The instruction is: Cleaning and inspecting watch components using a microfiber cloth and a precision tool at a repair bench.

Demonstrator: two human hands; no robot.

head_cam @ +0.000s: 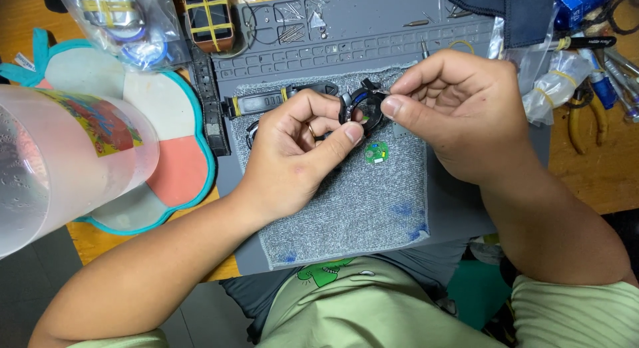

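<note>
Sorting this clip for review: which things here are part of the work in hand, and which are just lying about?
In hand: black watch case, pinched by left hand and right hand; small green circuit board; grey cloth.

Lying about: frosted plastic cup, flower-shaped mat, pliers, bagged parts.

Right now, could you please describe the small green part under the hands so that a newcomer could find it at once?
Start at the grey cloth on the grey mat. Just below the black watch case that both hands pinch lies a green circuit board. It is the only bright green, round piece on the cloth.
</note>
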